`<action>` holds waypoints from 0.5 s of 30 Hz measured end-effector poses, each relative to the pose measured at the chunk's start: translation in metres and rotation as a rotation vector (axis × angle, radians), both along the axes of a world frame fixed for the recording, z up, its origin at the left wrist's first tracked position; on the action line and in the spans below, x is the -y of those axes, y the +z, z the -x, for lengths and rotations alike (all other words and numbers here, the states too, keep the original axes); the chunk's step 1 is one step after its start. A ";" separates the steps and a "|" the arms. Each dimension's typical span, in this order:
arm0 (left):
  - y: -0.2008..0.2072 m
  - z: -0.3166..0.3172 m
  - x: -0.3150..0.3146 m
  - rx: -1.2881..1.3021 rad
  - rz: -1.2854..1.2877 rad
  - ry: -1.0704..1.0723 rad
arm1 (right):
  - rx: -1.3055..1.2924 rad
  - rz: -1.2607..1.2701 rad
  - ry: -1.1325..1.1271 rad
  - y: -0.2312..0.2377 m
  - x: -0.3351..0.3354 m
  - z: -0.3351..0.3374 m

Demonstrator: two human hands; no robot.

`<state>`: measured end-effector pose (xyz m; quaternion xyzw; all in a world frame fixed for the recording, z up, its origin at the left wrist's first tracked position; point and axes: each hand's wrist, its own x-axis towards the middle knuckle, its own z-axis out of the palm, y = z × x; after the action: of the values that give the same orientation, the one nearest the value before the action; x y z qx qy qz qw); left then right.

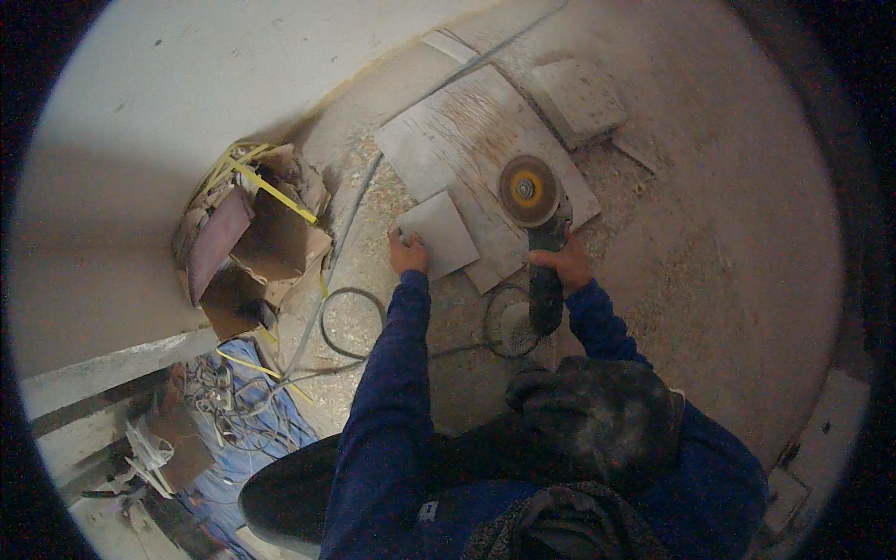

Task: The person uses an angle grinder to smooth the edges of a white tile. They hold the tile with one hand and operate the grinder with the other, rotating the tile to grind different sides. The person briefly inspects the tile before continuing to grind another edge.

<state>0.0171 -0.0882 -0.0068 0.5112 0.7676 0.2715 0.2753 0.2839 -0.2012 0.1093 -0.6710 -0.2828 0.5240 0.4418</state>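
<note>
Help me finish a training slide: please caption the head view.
Left hand at a square tile's edge, right hand gripping an angle grinder.

Smooth matt tile (442, 233), rough board (467, 126), cardboard box (280, 247)

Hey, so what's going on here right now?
Someone's right hand holds a grinder, its disc above a scored slab. The left hand is on the edge of a square tile that overlaps the slab's near side. Whether the disc is spinning, I can't tell.
</note>
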 end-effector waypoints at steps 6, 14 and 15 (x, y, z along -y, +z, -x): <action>0.012 0.002 0.008 0.061 0.043 0.057 | -0.173 -0.063 -0.012 0.001 -0.002 0.000; 0.074 -0.057 0.093 0.735 0.361 -0.450 | 0.034 -0.078 0.137 -0.052 -0.008 -0.012; 0.080 -0.074 0.104 0.802 0.356 -0.515 | 0.262 -0.211 0.320 -0.046 -0.009 -0.014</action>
<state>0.0912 -0.1924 0.0728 0.4846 0.4851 0.2346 0.6891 0.2976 -0.1921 0.0632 -0.6298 -0.4940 0.4633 0.3804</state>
